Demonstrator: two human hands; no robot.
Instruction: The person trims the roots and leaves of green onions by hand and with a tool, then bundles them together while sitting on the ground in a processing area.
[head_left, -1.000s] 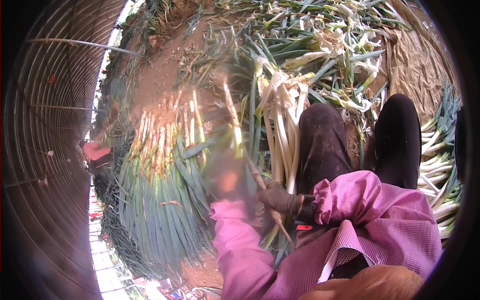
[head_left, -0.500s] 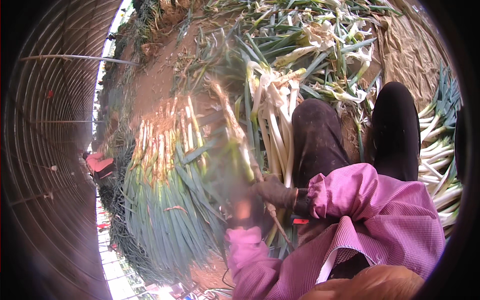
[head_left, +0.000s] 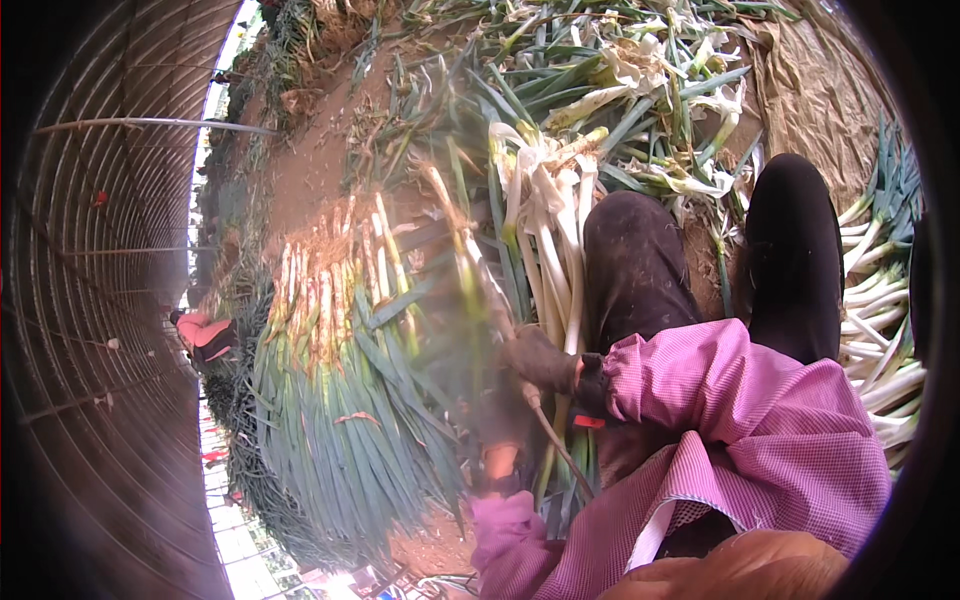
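My right hand [head_left: 540, 359], in a dark glove, is closed around a slim brown rod or hose [head_left: 562, 448] that slants down toward my lap. My left hand [head_left: 500, 412] is just below and left of it, its fingers smeared by blur. A soil-stained leek [head_left: 447, 205] points up and away from the two hands, its lower part lost in the haze. Beside my knee leans a bunch of pale, peeled leeks [head_left: 548, 235]. To the left lies a wide row of unpeeled leeks [head_left: 340, 400], brown root ends far, green leaves near.
Leaf scraps and peelings [head_left: 640, 90] litter the ground ahead. Brown sheeting [head_left: 815, 100] spreads at the far right, with more white leeks [head_left: 880, 330] along the right edge. A person in a pink top [head_left: 205, 332] is farther off at left, beside the ribbed tunnel wall [head_left: 100, 300].
My right hand has shifted slightly left and up. My left hand has dropped a little. The raised leek shows less blur, and a greener stalk shows beside it.
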